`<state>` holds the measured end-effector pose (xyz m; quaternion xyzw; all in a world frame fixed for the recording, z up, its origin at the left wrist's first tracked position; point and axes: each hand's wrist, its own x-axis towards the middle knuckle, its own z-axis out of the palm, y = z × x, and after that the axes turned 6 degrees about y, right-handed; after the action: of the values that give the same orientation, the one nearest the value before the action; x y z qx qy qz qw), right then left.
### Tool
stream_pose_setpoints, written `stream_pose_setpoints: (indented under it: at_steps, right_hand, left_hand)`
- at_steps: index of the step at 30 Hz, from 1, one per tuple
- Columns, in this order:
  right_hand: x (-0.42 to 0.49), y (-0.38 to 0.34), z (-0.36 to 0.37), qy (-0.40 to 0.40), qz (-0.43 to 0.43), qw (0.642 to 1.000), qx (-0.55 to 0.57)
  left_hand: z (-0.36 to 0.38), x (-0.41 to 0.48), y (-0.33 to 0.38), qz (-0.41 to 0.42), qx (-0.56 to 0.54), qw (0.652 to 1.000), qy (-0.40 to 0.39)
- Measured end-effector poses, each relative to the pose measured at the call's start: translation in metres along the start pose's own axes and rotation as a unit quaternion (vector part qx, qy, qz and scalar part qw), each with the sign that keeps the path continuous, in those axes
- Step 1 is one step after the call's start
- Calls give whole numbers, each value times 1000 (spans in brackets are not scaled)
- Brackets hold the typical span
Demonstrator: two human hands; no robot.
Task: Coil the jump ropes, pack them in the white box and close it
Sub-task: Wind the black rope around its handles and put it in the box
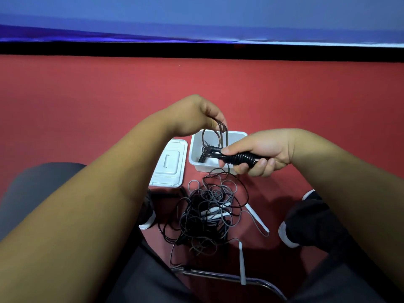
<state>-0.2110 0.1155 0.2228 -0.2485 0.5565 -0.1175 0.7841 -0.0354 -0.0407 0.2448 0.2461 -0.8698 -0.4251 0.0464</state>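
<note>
Red floor (87, 106) carries a loose tangle of ropes (207, 215) between the feet, not yet coiled. Beyond it the white box (194, 149) stands open, its lid (169, 165) flat just left, ready for packing. The right hand (260, 152) curls round a wound black rope (238, 158), which lies left to right with its end over the box. The left hand (192, 114) pinches its spare loops upward, probably to keep them taut.

Light is dim and uneven: the red floor (284, 95) is brightest across its middle and darkens toward the left edge and the bottom. The right hand (258, 152) catches more light than the left hand (192, 115), whose forearm lies in shade. The rope tangle (207, 215) throws soft shadows. Colours are heavy and detail soft. The wide lens bows the black band (196, 50) and swells the forearms near the lower corners.
</note>
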Motion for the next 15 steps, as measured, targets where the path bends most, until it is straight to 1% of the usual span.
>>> stream_pose_setpoints:
  at_steps: [5,8,10,13,15]
  right_hand:
    - [-1,-1,-14,109,-20,994,-18]
    - [4,-2,-20,220,-46,974,-4]
    - [9,-1,-20,272,-76,959,11]
    - [14,-3,-15,302,-118,945,39]
    - [15,-7,-11,309,-143,938,60]
  left_hand:
    - [-4,-2,7,2,10,1000,15]
    - [-7,-2,7,-5,70,997,14]
    - [-6,-1,4,-16,110,994,11]
    - [-2,0,-3,-46,143,989,19]
    - [-1,1,-7,-70,145,987,15]
